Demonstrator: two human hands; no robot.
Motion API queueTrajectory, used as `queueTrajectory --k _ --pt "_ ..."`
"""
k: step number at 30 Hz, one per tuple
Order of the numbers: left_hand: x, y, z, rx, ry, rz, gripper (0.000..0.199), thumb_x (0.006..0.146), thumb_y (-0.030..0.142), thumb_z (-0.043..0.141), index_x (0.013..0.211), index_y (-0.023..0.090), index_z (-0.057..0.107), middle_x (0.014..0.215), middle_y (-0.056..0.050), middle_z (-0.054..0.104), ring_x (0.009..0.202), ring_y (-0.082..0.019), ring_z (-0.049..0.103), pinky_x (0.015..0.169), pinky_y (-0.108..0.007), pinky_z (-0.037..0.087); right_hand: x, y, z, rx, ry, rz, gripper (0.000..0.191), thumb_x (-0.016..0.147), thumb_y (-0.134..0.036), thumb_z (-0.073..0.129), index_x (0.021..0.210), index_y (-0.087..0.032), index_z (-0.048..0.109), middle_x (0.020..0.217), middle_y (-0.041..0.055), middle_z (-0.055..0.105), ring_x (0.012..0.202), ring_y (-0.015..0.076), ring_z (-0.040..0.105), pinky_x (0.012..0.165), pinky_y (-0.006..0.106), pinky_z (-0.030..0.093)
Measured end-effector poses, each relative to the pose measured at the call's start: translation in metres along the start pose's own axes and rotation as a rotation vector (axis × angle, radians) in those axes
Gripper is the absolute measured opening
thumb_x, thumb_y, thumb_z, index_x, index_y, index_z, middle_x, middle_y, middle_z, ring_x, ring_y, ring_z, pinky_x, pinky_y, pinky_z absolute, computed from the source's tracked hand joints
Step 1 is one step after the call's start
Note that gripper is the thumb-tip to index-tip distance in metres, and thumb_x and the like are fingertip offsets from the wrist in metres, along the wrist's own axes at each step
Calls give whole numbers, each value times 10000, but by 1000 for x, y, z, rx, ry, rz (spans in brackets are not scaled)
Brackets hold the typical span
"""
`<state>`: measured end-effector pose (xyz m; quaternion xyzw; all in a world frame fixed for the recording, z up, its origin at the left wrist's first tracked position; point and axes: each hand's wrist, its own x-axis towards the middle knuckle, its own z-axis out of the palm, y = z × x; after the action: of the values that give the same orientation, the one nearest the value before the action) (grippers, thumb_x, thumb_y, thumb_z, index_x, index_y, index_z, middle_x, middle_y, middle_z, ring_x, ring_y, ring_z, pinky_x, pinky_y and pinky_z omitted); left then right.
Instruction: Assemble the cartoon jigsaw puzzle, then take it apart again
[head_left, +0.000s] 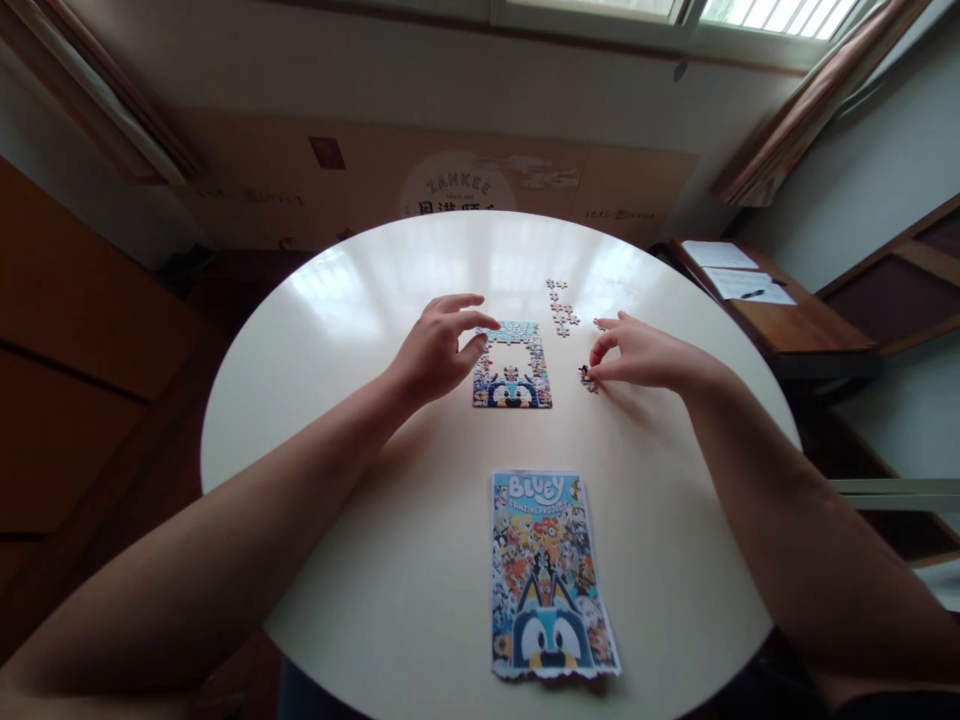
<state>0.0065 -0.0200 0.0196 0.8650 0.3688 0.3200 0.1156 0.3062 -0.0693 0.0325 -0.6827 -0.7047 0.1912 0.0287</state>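
Note:
A partly assembled jigsaw puzzle (512, 392) lies on the round white table, with a gap in its middle. Over its upper left edge hovers my left hand (442, 345), empty, fingers apart and slightly curled. My right hand (637, 352) is to the right of the puzzle, thumb and index finger pinched on a small puzzle piece (583, 371). Just below that pinch are more loose pieces (590, 385), partly overlapping in view. Nearer to me, a printed reference picture (551, 570) titled "Bluey" shows a blue cartoon dog; its bottom edge is torn.
Several loose puzzle pieces (560, 310) lie in a column beyond the puzzle, to its right. The round table (375, 600) stands before a wall with a printed cardboard panel (547, 190). A wooden side table (795, 325) with papers and a pen stands at right.

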Motion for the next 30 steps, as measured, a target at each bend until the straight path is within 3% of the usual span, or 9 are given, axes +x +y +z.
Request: queueTrajectory --k 5,8,12,15,17,19,23,30 --pt "0 0 -1 -11 0 5 213 890 152 577 1009 231 736 1316 -77 619 1266 -263 518 1036 -497 478 -8 -13 0 37 -30 -63 82 748 -284 719 777 -218 758 1536 88 417 1500 373 133 1162 565 233" --pt "0 -1 -2 -1 7 14 213 884 144 583 1004 229 737 1304 -79 627 1253 -265 530 1039 -517 473 -12 -18 -2 40 21 -85 73 743 -274 714 755 -216 757 1511 97 453 1493 373 168 1152 568 257" --pt "-1 -2 -4 3 29 27 213 875 141 590 996 230 741 1283 -76 643 1237 -265 543 1024 -524 481 -18 -26 -7 119 212 -109 73 749 -245 686 715 -212 742 1355 117 605 1339 346 473 1074 497 402" --pt "-1 2 -5 -31 39 41 199 869 149 600 982 228 743 1209 -73 682 1164 -253 591 988 -503 510 -20 -34 -6 285 268 -150 90 761 -268 680 718 -211 734 1019 96 742 970 282 687 884 442 531" --pt "-1 6 -6 -88 18 52 184 865 160 609 969 224 748 1112 -67 719 1043 -228 646 932 -458 545 -21 -41 -1 459 199 -195 126 776 -318 688 759 -203 736 806 69 736 752 232 691 686 378 559" --pt "-2 11 -5 -162 -34 51 174 866 182 616 968 219 752 1013 -58 744 892 -193 680 843 -395 577 -20 -49 6 622 102 -248 172 785 -362 700 801 -195 738 727 51 712 652 189 662 563 318 529" --pt "-4 18 -3 -295 -105 23 198 851 195 636 1014 201 749 876 -41 761 723 -147 679 741 -317 583 -17 -61 17 788 30 -292 158 759 -345 750 808 -195 738 735 37 714 665 159 655 591 291 529" --pt "-6 20 0 -426 -148 -18 154 829 194 663 943 195 767 804 -31 768 694 -145 688 681 -284 576 -10 -67 27 932 37 -252 140 743 -317 781 808 -196 758 741 39 734 660 149 659 633 295 544"
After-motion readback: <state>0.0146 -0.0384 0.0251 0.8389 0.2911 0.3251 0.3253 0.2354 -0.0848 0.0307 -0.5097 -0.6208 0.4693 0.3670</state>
